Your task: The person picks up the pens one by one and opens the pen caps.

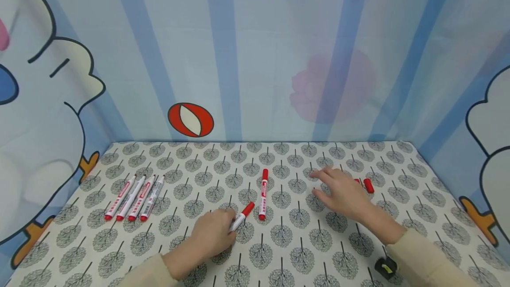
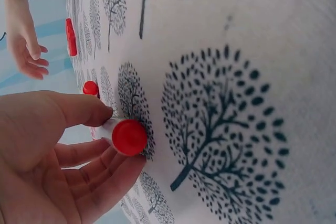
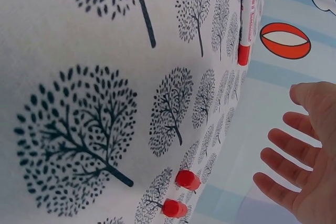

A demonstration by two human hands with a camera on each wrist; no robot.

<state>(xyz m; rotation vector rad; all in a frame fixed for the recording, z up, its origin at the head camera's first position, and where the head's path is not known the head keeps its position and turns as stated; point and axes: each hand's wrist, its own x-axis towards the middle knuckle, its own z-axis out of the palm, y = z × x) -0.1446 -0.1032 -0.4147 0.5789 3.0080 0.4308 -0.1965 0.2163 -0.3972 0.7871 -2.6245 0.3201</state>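
Observation:
My left hand [image 1: 214, 233] pinches a white marker [image 1: 240, 221] between thumb and fingers, low over the tablecloth. Its red cap points away to the right; in the left wrist view the round red end [image 2: 129, 137] faces the camera. Just right of it lies another white marker with a red cap [image 1: 263, 194], cap toward the back. Fingers spread, my right hand [image 1: 341, 194] hovers above the cloth and holds nothing. Beside it, to the right, lie loose red caps [image 1: 368, 185], partly hidden by the hand in the head view.
Several white markers without caps [image 1: 137, 198] lie side by side at the left, dark tips toward the back. A small black object [image 1: 385, 268] is by the right sleeve. The tree-patterned cloth [image 1: 300, 256] ends at a printed curtain [image 1: 263, 79] behind.

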